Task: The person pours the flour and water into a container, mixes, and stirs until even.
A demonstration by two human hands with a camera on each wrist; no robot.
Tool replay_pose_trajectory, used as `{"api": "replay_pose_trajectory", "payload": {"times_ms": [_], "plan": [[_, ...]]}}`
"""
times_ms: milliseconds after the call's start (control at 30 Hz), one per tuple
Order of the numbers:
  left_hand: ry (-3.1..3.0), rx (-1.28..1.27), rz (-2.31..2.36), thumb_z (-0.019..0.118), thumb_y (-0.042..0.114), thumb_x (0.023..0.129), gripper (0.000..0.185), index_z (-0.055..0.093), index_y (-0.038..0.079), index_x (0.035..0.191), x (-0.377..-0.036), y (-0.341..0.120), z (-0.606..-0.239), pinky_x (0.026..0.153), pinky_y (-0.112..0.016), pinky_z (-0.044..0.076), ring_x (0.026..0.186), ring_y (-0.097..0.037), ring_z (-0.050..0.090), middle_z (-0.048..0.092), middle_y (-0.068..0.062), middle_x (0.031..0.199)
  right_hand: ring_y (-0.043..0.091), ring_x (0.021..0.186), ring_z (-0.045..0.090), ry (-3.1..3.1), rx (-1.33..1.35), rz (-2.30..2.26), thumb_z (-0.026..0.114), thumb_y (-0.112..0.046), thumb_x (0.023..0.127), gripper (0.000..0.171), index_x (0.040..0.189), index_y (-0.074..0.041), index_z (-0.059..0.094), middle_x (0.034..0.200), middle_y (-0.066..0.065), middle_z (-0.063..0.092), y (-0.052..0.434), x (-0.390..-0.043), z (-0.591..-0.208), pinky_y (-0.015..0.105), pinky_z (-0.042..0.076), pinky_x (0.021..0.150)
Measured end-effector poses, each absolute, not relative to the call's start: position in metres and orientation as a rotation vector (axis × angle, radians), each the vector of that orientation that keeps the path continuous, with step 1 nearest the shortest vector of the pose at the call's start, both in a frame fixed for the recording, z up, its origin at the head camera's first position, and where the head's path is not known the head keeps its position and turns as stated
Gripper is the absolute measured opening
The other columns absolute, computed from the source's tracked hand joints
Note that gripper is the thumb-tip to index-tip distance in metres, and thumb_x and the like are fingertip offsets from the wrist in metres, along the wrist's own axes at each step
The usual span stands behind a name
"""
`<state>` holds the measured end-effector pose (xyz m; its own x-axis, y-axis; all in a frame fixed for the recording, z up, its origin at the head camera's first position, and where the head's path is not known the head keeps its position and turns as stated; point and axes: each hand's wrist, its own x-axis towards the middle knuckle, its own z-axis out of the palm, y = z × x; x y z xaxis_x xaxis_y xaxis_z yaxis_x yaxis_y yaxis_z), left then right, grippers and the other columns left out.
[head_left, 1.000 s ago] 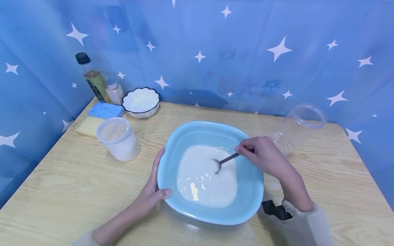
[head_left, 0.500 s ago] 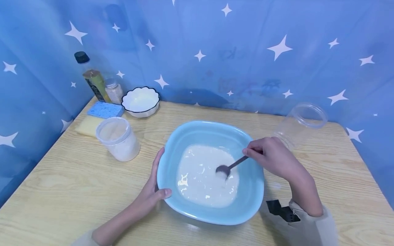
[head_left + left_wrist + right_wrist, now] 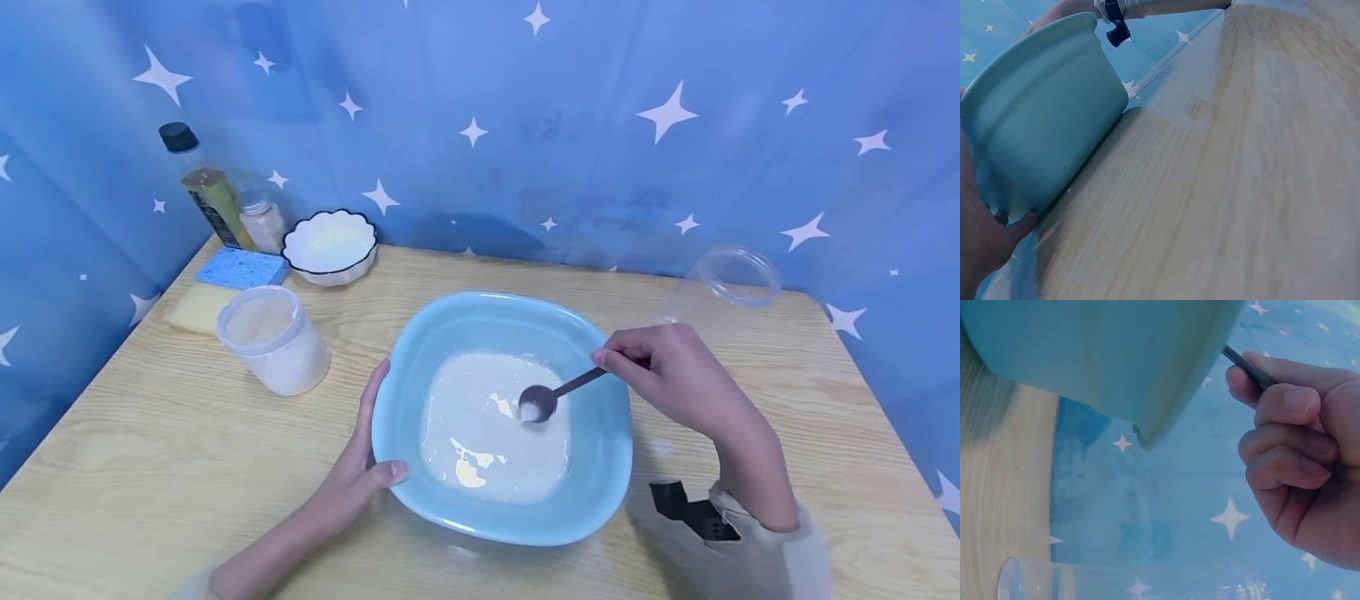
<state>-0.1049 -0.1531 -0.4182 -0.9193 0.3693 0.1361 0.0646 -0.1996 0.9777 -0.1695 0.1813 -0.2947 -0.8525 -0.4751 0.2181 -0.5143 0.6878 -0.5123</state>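
Observation:
A light blue basin (image 3: pixel 607 492) with white liquid (image 3: pixel 480 442) in it stands on the table. My left hand (image 3: pixel 367 454) holds the basin's left side, thumb at the near-left rim and fingers along the outer wall; in the left wrist view, fingers touch that wall low down. My right hand (image 3: pixel 667 375), over the right rim, pinches the handle of a dark spoon (image 3: pixel 542 400). The spoon's round bowl is in the liquid, with some white in its hollow. From the right wrist view, the handle (image 3: pixel 1247 367) sits between thumb and index finger, the other fingers curled.
At left stand a tub of white powder (image 3: pixel 288 354), a blue sponge (image 3: pixel 242 268), a yellow sponge (image 3: pixel 198 308), a scalloped white bowl (image 3: pixel 333 267), a small jar (image 3: pixel 262 223) and an oil bottle (image 3: pixel 215 204). A clear plastic jar (image 3: pixel 720 292) stands behind my right hand.
The spoon has moved about within the liquid, first rightward, then slightly back left and up, its hollow now showing. The left hand keeps its hold on the basin. The head view has shifted slightly.

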Motion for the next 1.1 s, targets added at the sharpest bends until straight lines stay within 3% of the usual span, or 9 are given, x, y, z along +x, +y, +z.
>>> {"api": "replay_pose_trajectory", "payload": {"times_ms": [433,867,1100], "plan": [[1.857,0.543,2.230,0.053,0.005,0.079,0.093,-0.003,0.031,0.149,-0.107,-0.153,-0.419,0.079,-0.044,0.053,0.125,-0.048,0.028,0.007,-0.008,0.152,0.000,0.047,0.025,-2.883,1.049,0.999,0.063,-0.013,0.088,0.017,0.076,-0.024,0.066,0.054,-0.018,0.026,0.179,-0.164,-0.292,0.018,0.025,0.040],[1.900,0.528,2.209,0.053,0.005,0.079,0.094,-0.002,0.032,0.149,-0.106,-0.154,-0.419,0.081,-0.043,0.052,0.127,-0.047,0.026,0.005,-0.007,0.152,0.002,0.048,0.026,-2.997,0.943,0.869,0.065,-0.014,0.087,0.018,0.072,-0.024,0.067,0.052,-0.015,0.028,0.183,-0.160,-0.287,0.020,0.026,0.042],[1.892,0.527,2.208,0.053,0.004,0.078,0.094,-0.003,0.032,0.149,-0.106,-0.154,-0.419,0.080,-0.043,0.052,0.126,-0.049,0.026,0.004,-0.008,0.152,0.002,0.047,0.022,-2.960,0.911,0.621,0.065,-0.013,0.086,0.032,0.058,-0.021,0.051,0.051,-0.014,0.022,0.169,-0.156,-0.289,0.020,0.024,0.043]]}}
